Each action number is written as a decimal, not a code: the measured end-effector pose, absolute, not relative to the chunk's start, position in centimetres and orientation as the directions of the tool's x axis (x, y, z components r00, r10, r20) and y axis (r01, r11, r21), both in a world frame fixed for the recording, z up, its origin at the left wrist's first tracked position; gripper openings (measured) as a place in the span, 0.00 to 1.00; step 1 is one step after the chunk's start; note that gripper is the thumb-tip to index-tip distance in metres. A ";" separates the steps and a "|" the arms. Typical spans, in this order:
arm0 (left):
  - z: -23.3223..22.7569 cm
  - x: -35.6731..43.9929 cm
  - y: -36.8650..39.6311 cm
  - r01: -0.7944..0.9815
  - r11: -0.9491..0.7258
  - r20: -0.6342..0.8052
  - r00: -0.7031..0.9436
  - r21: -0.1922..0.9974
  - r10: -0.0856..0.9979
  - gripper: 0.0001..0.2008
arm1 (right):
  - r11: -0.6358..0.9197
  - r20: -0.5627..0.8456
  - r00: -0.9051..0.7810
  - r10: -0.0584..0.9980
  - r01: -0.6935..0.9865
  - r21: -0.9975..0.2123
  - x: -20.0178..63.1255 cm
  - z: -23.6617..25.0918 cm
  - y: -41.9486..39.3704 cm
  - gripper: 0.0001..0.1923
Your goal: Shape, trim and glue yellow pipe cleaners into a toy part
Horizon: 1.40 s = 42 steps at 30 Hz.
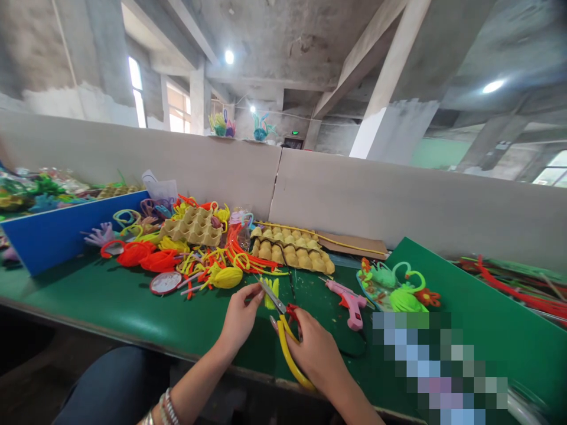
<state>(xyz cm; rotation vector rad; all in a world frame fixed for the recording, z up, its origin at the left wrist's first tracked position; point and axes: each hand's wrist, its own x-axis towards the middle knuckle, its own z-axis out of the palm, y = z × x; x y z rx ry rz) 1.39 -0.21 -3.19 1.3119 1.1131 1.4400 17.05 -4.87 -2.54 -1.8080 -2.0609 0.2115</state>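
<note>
My right hand (312, 348) is closed around a pair of scissors (273, 296), with the blades pointing up and left. Red shows at the grip, and a long yellow handle (286, 351) curves below my fingers; I cannot tell if it belongs to a second tool. My left hand (241, 313) is pinched closed beside the blade tips, and whatever its fingertips hold is too small to make out. Just behind the blades lie short yellow-green fuzzy strips (270, 289) on the green table (190, 321).
A pink glue gun (348, 301) lies to the right, near green fuzzy craft pieces (405, 295). Egg-carton trays (292, 251) and heaped red and yellow fuzzy stems (155, 257) sit further back. Blue (80, 233) and green (487, 319) dividers flank the workspace.
</note>
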 end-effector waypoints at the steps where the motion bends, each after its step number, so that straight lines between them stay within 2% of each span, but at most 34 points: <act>1: -3.2 1.4 -0.2 -0.027 -0.223 0.221 -0.069 0.974 0.973 0.13 | 0.160 0.193 -0.094 0.977 0.919 -0.361 17.1 -2.6 -4.9 0.18; 12: -2.8 1.4 -0.6 0.033 -0.216 0.217 -0.053 0.976 0.975 0.13 | 0.171 0.254 -0.097 0.962 0.942 -0.288 17.5 -2.7 -4.8 0.15; 20: -2.5 1.3 -1.0 0.162 -0.287 0.305 -0.099 0.944 0.947 0.10 | 0.173 0.276 -0.094 0.956 0.946 -0.276 17.4 -3.0 -4.7 0.13; 26: -2.6 1.2 -0.8 0.109 -0.224 0.233 -0.078 0.969 0.969 0.11 | 0.187 0.258 -0.107 0.960 0.933 -0.308 17.4 -3.2 -4.8 0.15; 35: -2.8 1.6 -0.5 -0.087 -0.156 0.146 -0.112 0.984 0.983 0.12 | 0.180 0.238 -0.098 0.966 0.917 -0.357 17.1 -3.1 -4.9 0.17; 42: -2.9 1.6 -0.5 -0.093 -0.158 0.145 -0.131 0.983 0.981 0.12 | 0.180 0.256 -0.086 0.963 0.912 -0.369 17.2 -2.8 -4.9 0.17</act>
